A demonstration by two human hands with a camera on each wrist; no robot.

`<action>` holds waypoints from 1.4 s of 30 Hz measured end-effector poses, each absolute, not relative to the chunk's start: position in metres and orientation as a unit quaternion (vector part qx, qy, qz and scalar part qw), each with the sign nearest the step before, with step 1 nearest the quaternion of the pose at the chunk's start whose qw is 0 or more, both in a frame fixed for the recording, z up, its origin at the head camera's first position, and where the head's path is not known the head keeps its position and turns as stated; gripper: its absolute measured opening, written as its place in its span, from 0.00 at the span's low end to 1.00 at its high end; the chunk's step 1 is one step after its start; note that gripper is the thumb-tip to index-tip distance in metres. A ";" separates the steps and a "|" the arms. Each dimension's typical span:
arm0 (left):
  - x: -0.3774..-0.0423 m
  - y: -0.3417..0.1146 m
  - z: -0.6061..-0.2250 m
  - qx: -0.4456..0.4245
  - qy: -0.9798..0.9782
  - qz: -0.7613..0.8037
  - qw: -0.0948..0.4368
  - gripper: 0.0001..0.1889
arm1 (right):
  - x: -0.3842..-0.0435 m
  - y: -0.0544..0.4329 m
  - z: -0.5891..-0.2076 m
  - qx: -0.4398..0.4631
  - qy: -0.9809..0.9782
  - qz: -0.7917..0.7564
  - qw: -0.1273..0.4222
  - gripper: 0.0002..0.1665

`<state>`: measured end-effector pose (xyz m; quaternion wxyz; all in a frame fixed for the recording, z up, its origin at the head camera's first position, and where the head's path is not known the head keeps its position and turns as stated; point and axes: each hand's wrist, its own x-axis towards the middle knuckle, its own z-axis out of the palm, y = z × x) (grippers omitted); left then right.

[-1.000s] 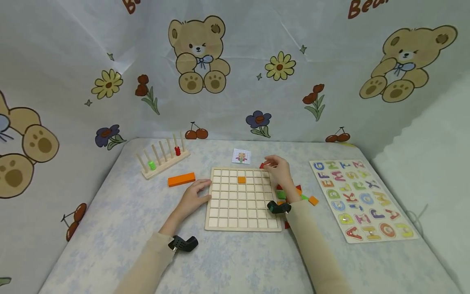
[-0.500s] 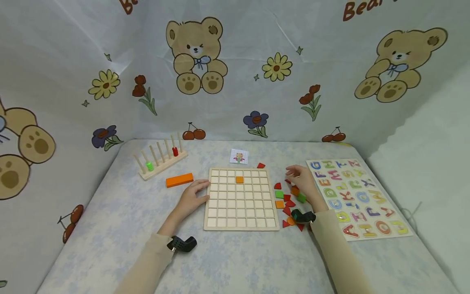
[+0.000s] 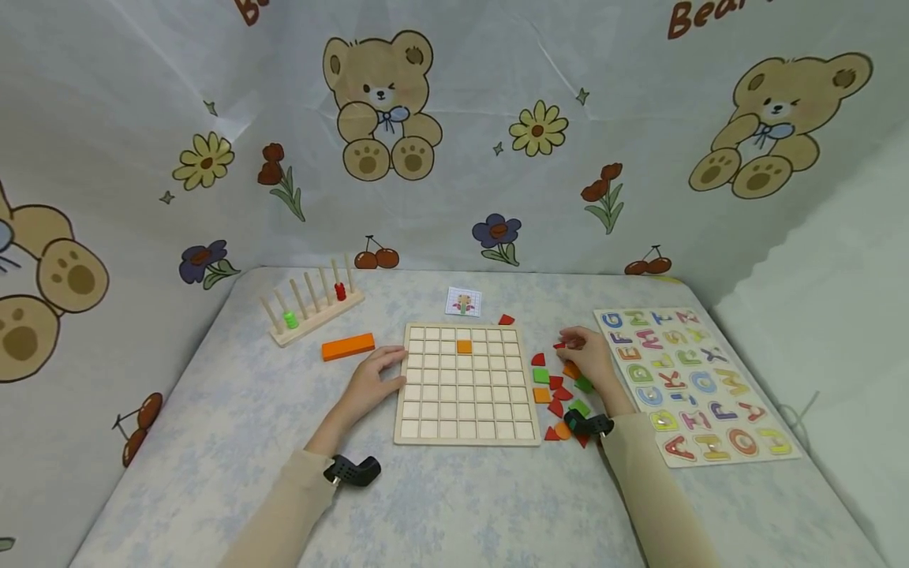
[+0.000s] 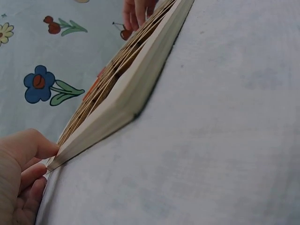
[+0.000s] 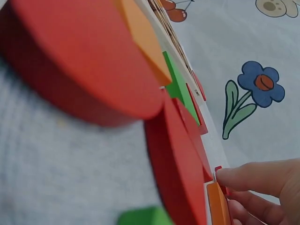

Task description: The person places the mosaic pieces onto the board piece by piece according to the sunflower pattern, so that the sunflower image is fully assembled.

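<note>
A light wooden grid board (image 3: 457,402) lies before me, with one orange square (image 3: 465,347) in an upper cell. My left hand (image 3: 371,380) rests against the board's left edge, thumb and fingers touching the rim; the left wrist view shows the thumb (image 4: 40,144) at that rim. Right of the board, my right hand (image 3: 589,359) is at the far end of loose pieces, pinching a small red piece (image 5: 218,172) between thumb and fingers. Beside it lie an orange piece (image 3: 571,370) and a green piece (image 3: 583,384), partly covered by the hand.
Several red, green and orange pieces (image 3: 541,376) lie along the board's right side. One red piece (image 3: 506,319) sits behind its far right corner, near a picture card (image 3: 464,302). A letter board (image 3: 699,386) is at right. An orange bar (image 3: 348,347) and peg rack (image 3: 316,322) are left.
My right hand has left the red piece by the board's far right corner and moved right to the loose pieces, where it takes another red one. The left hand stays at the board's edge.
</note>
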<state>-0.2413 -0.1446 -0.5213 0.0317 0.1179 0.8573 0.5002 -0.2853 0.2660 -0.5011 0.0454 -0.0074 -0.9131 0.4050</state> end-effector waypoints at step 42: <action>-0.241 -0.146 -0.517 0.119 0.852 0.509 0.033 0.25 | -0.306 0.145 -0.485 0.211 -0.875 0.433 -0.044 0.22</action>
